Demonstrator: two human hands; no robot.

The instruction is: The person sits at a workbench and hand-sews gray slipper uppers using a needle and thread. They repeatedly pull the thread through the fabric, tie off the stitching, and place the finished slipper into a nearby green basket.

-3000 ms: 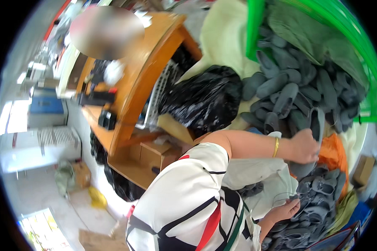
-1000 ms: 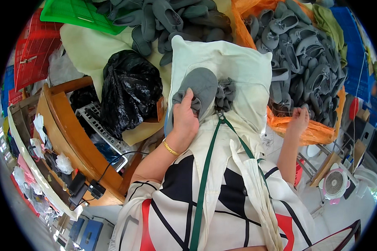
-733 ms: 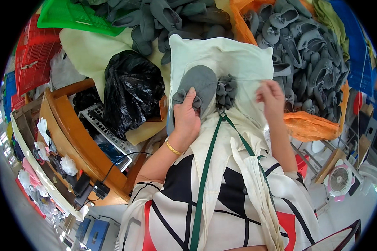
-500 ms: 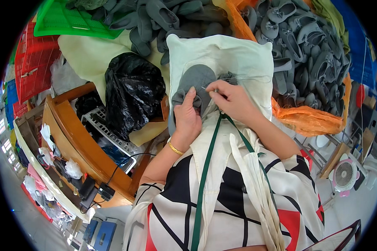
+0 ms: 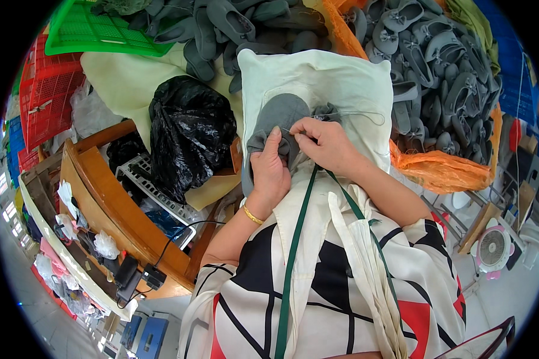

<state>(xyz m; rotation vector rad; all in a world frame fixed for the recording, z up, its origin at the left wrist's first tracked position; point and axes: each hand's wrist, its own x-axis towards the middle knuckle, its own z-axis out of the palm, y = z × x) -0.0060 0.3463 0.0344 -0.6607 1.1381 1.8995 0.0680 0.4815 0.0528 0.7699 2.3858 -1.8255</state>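
Note:
A dark grey fabric shoe (image 5: 281, 110) rests on a white cushion (image 5: 323, 69) in front of me, its rounded toe pointing away. My left hand (image 5: 270, 173) is closed around the shoe's near part, thumb pressed on the gathered grey fabric at its opening. Between thumb and forefinger, my right hand (image 5: 326, 143) pinches a thin needle (image 5: 288, 130) whose tip is at that fabric. Fine thread (image 5: 371, 114) loops over the cushion to the right. A small dark grey fabric piece (image 5: 326, 112) lies just beyond my right hand.
Many grey shoes (image 5: 437, 78) fill an orange sack (image 5: 443, 170) at right; more are heaped beyond the cushion. To the left are a black plastic bag (image 5: 191, 131), a wooden drawer cabinet (image 5: 114, 209), a green basket (image 5: 102, 36) and a red crate (image 5: 48, 90). A small fan (image 5: 494, 248) stands right.
My right hand has shifted slightly left and nearer me, bringing the needle closer to my left thumb. The thread loop on the cushion has changed shape. My left hand keeps its hold.

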